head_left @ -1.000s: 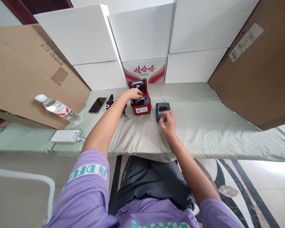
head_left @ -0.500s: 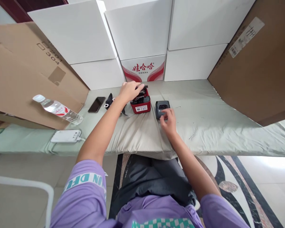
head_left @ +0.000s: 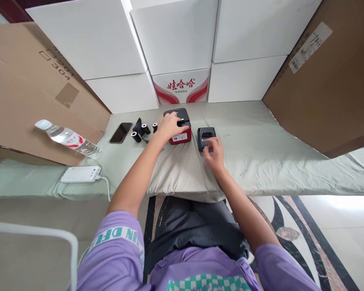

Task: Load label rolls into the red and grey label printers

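My left hand (head_left: 171, 127) lies over a small red-and-black box-shaped device (head_left: 182, 136) that looks like a label printer. Its black lid is down, and my fingers and thumb are spread across the top. My right hand (head_left: 214, 153) rests at the near right edge of a smaller dark grey device (head_left: 202, 135), its bent fingers touching the top and a gap showing between thumb and forefinger. Left of the red device lie black rolls with white cores (head_left: 136, 137) and loose dark ribbon; my left hand partly hides one roll.
Farther left are a dark phone (head_left: 121, 132), a water bottle (head_left: 69, 139) leaning across and a white power bank (head_left: 80, 174) with a cable. White cartons (head_left: 178, 40) line the back. Brown cardboard boxes (head_left: 27, 89) flank the cloth-covered surface (head_left: 261, 161).
The red device's raised lid has come down, with my left hand moving down and nearer on it. The rolls show more fully. My right hand stays at the grey device.
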Available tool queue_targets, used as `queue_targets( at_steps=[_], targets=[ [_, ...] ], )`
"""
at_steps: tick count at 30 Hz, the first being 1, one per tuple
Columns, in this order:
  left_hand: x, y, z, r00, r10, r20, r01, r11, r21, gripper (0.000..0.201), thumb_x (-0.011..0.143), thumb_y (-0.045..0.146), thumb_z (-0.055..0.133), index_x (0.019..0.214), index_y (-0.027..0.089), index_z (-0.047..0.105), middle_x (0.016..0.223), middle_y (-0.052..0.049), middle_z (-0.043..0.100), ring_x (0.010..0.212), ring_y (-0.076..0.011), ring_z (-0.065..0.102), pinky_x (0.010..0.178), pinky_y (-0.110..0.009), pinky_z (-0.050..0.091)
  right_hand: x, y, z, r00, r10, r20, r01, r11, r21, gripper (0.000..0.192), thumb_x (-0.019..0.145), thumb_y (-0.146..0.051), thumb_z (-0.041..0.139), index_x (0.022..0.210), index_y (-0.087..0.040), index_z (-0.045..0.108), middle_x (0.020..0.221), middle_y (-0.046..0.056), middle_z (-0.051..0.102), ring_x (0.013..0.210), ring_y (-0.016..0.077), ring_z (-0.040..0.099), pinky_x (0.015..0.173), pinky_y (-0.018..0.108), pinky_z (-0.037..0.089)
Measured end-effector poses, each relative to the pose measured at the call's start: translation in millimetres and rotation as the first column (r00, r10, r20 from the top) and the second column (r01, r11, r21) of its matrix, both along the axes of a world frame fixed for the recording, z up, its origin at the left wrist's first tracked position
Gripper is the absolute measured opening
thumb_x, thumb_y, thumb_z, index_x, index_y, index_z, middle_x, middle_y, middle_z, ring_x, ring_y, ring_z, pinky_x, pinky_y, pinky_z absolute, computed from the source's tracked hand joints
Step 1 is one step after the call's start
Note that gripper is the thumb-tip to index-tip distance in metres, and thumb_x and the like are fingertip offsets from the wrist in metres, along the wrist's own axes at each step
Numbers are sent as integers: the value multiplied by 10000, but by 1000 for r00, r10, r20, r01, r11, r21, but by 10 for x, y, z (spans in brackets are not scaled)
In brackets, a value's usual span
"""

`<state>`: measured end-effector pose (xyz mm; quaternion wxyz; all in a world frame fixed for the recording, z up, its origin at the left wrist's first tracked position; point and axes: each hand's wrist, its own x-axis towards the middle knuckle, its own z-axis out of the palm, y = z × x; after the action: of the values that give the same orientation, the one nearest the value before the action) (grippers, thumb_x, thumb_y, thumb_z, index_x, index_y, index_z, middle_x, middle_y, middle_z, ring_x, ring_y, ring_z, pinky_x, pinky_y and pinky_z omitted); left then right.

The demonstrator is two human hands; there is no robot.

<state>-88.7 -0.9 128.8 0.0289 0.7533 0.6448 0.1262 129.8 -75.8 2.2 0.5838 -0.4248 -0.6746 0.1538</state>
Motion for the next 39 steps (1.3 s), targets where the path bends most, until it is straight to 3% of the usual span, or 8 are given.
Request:
queue_targets(
  at_steps=[6, 10, 13, 24, 27, 30, 35, 39],
  targets=[
    [249, -207, -56, 991, 83, -108, -85, 996, -15, 650, 893, 648, 718, 1359, 195, 756, 1501, -159, 564, 1399, -424, 473, 1185, -552, 421, -9, 4, -24, 1000, 3, 18, -2, 1000, -24, 232, 887, -139, 520, 1083, -227, 609, 1102, 65, 566, 705, 132, 544, 729, 333, 525],
    [578, -308, -262, 962, 237, -132, -230, 971, 68, 774, 953, 672, 632, 1549, 180, 578, 1604, -207, 482, 1466, -455, 373, 1202, -698, 346, -10, 4, -33, 1000, 11, 27, -10, 1000, -30, 229, 888, -141, 516, 1081, -224, 607, 1103, 67, 565, 704, 131, 547, 721, 330, 522],
    [681, -294, -389, 949, 310, -58, -302, 946, 114, 704, 985, 560, 638, 1584, 215, 503, 1642, -198, 466, 1506, -437, 336, 1177, -741, 354, -2, 12, -33, 1000, -5, 23, 6, 1000, -25, 226, 889, -137, 507, 1073, -223, 606, 1087, 66, 564, 700, 132, 544, 721, 330, 525],
    [-22, -144, -441, 993, 91, 74, -104, 975, 198, 595, 872, 480, 802, 1384, 227, 639, 1546, -160, 616, 1446, -390, 480, 1179, -644, 363, -1, -24, 30, 999, -26, 27, 28, 998, -55, 214, 886, -155, 499, 1064, -217, 600, 1075, 75, 586, 707, 145, 536, 727, 335, 530],
    [-55, -272, -586, 984, 72, 166, -130, 920, 370, 413, 947, 436, 724, 1296, 218, 688, 1426, -149, 698, 1357, -351, 575, 1180, -555, 356, 22, -34, 54, 997, -72, 42, 75, 994, -78, 210, 886, -157, 491, 1059, -222, 590, 1072, 84, 600, 750, 170, 558, 769, 358, 543],
    [54, -459, -752, 972, 71, 224, -176, 850, 496, 259, 1017, 363, 598, 1178, 205, 726, 1291, -154, 748, 1254, -341, 636, 1162, -536, 344, 49, -23, 44, 981, -176, 80, 183, 978, -99, 196, 891, -181, 496, 1058, -218, 592, 1088, 112, 603, 967, 242, 601, 921, 418, 551],
    [406, -544, -944, 955, -155, 253, 61, 937, 345, 335, 985, 169, 525, 1254, 171, 725, 1140, -126, 770, 1110, -272, 701, 1002, -391, 481, 54, 46, -54, 946, -261, 191, 305, 917, -256, 437, 833, -332, 654, 1234, -181, 568, 1296, 187, 572, 1269, 344, 536, 1146, 529, 472],
    [605, -430, -1082, 901, -96, 424, 32, 987, 155, 487, 944, 103, 511, 1387, 175, 702, 1259, -104, 745, 1096, -237, 714, 954, -325, 542, 34, 80, -114, 958, -184, 222, 251, 911, -327, 816, 799, -407, 724, 1494, -111, 414, 1484, 255, 510, 1420, 374, 493, 1210, 523, 439]
  ],
)
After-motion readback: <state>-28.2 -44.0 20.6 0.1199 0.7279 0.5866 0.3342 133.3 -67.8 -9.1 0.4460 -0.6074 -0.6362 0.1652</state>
